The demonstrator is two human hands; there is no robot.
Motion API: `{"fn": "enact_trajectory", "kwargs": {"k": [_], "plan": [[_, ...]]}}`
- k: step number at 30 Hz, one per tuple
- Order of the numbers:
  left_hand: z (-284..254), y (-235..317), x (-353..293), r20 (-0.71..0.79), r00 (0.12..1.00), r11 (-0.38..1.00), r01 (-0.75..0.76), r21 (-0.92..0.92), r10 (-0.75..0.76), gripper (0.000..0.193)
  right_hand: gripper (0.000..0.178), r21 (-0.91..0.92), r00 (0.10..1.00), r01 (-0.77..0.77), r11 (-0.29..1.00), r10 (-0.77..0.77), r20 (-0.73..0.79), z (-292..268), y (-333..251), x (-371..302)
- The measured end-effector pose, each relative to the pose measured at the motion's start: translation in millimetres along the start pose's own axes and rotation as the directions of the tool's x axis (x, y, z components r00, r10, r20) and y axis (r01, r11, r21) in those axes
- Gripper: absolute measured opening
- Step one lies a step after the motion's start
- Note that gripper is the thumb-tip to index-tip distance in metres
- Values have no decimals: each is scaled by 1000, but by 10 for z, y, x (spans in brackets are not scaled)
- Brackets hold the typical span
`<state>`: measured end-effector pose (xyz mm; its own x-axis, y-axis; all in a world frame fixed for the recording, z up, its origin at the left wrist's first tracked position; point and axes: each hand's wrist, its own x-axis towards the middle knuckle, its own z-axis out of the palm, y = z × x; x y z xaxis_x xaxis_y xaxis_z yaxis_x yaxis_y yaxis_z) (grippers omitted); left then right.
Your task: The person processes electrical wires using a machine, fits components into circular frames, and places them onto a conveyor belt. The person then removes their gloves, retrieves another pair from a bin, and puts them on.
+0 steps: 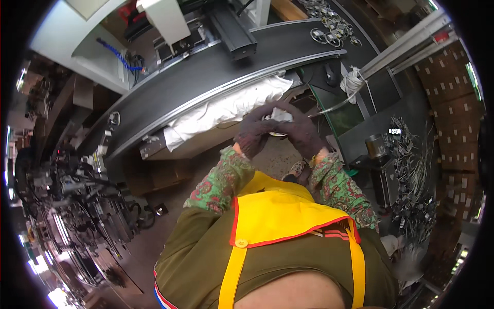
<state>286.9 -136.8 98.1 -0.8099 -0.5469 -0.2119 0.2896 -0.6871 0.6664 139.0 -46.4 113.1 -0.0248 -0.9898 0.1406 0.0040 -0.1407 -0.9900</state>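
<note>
In dark work gloves, my left hand (251, 135) and my right hand (302, 135) meet in front of my yellow apron (288, 203). Their fingers close from both sides around a small grey-white piece (281, 115). A thin pale curved edge shows just under the gloves, and most of the piece is hidden by the fingers, so its kind cannot be made out. Just beyond my hands a white cloth (226, 108) lies along a ledge beside the dark conveyor belt (170, 98).
A machine with a white head (167, 23) stands over the belt. Coiled cables (329, 36) lie at the belt's far right. On the right are a green-edged table (337, 116), a metal post (406, 44), heaped cables (411, 170) and stacked cartons (455, 113). Machinery fills the left.
</note>
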Motion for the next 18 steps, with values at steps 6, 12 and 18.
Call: {"fn": "enact_trajectory", "kwargs": {"k": [6, 12, 18], "plan": [[-1089, 206, 31, -105, 969, 937, -181, 299, 221, 37, 68, -365, 909, -339, 867, 202, -365, -37, 153, -22], [-3451, 1399, 474, -161, 680, 10, 220, 975, 715, 46, 44, -224, 859, -284, 932, 143, -492, -834, -331, -723], [-1605, 1186, 907, 99, 645, -554, 554, 621, 758, 51, 48, -523, 639, -500, 690, -114, -761, -1989, -884, -1748]]}}
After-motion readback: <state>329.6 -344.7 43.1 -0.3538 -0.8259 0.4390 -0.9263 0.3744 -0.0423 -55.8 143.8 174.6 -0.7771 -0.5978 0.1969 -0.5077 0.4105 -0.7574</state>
